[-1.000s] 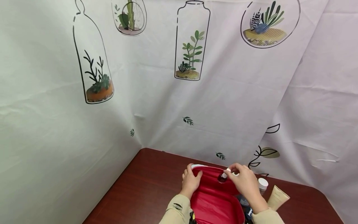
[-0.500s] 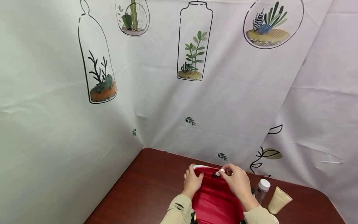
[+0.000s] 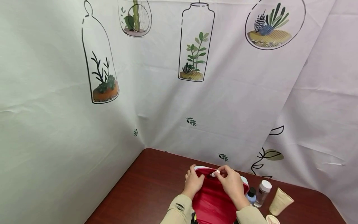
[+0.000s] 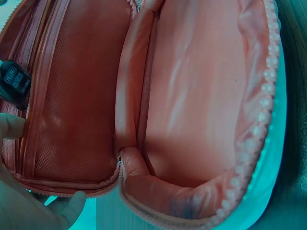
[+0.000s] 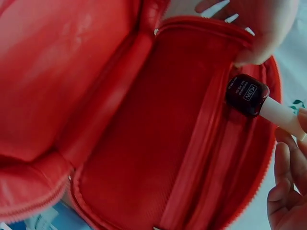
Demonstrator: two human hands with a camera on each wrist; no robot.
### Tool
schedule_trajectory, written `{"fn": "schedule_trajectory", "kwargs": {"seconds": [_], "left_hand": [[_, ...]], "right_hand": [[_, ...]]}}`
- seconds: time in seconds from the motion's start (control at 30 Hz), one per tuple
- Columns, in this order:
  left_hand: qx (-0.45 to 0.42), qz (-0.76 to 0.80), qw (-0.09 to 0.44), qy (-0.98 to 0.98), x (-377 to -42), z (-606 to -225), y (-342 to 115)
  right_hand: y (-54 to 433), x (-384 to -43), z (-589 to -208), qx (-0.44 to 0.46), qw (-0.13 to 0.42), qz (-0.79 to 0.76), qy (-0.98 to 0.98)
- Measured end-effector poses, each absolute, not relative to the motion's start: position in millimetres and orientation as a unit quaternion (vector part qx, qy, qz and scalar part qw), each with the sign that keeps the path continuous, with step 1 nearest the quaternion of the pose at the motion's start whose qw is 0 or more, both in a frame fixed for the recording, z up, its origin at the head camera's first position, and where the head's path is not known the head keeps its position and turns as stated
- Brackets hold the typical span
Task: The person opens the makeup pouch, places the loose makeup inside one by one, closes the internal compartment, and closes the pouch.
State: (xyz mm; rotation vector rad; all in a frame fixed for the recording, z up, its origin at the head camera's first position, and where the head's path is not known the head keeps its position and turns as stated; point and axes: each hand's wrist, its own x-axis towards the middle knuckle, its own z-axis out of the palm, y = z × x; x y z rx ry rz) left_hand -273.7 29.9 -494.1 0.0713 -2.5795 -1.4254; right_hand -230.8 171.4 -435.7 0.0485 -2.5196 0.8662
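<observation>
A cosmetic bag (image 3: 213, 202) with a red lining lies unzipped on the table, its lid raised at the back. My left hand (image 3: 193, 183) grips the lid's left edge, thumb on the inside and fingers outside. By its white cap, a dark nail polish bottle (image 5: 247, 95) is pinched in my right hand (image 3: 232, 184). The bottle's dark body sits at a zipped pocket (image 5: 225, 129) in the lid, close to the left thumb. From the left wrist view, the mesh panel (image 4: 81, 96) and the open main compartment (image 4: 192, 86) are visible, with nothing seen inside.
Right of the bag stand a blue bottle (image 3: 251, 195) with a black cap, a clear bottle (image 3: 262, 194) with a white cap, a cream tube (image 3: 280, 202) and a small round jar (image 3: 272, 219). A printed white curtain (image 3: 162, 93) hangs behind the brown table (image 3: 148, 180).
My right hand has carried the nail polish leftward and tilted it against the lid's pocket, near the left hand. The bottles at the right have come into view. My left hand keeps its hold.
</observation>
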Motion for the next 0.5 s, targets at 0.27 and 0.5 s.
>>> {"fn": "schedule_trajectory", "kwargs": {"seconds": [0.27,0.5], "left_hand": [[-0.025,-0.514,0.091,-0.853,-276.4,-494.5,15.4],[-0.067,-0.509,0.093,-0.853,-275.4,-492.9,4.7]], "right_hand": [[163.6,-234.0,-446.1,0.004,0.228,0.332,-0.915],[156.7,-236.2,-456.3,0.001,0.223,0.327,-0.918]]}}
